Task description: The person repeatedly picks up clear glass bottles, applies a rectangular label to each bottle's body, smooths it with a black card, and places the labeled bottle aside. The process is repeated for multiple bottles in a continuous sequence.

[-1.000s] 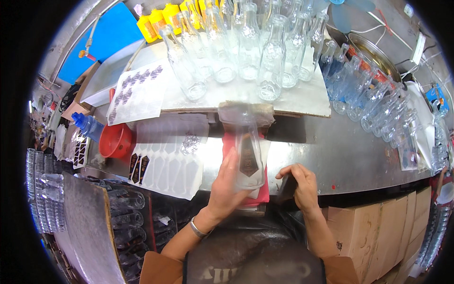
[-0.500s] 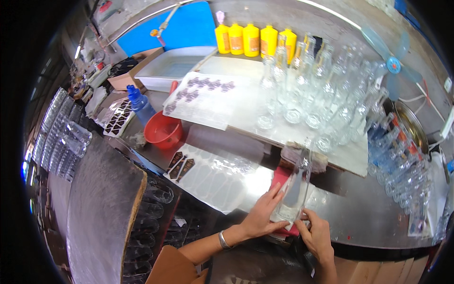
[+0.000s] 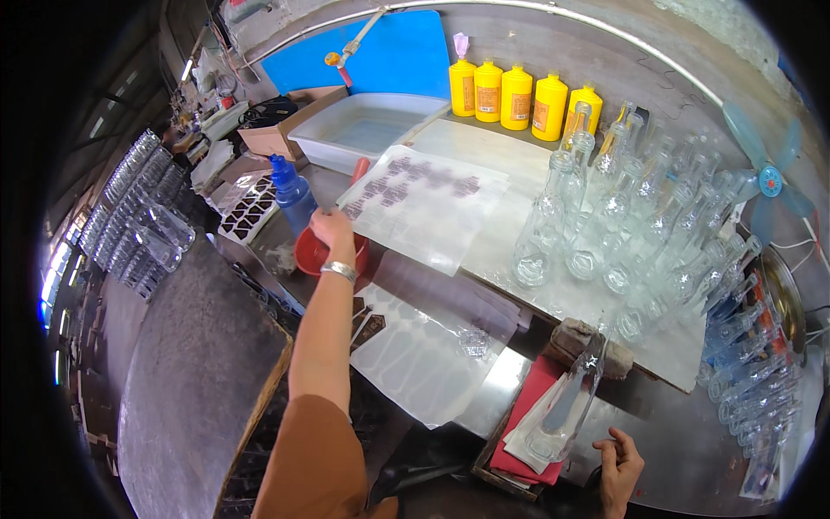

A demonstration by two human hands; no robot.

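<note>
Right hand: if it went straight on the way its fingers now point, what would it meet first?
Most likely the clear glass bottle, near its base: it is to the left of the right hand, whose curled fingers point roughly toward it. This single view leaves their relative heights unclear.

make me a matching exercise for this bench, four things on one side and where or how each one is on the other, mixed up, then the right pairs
Things
1. left hand
2. right hand
3. lying glass bottle
4. yellow bottles

Places and states
A. standing side by side in a row
B. at the red bowl
C. neck end over a block
D. near the lying bottle's base, fingers partly curled

Pairs: 1-B, 2-D, 3-C, 4-A
</note>
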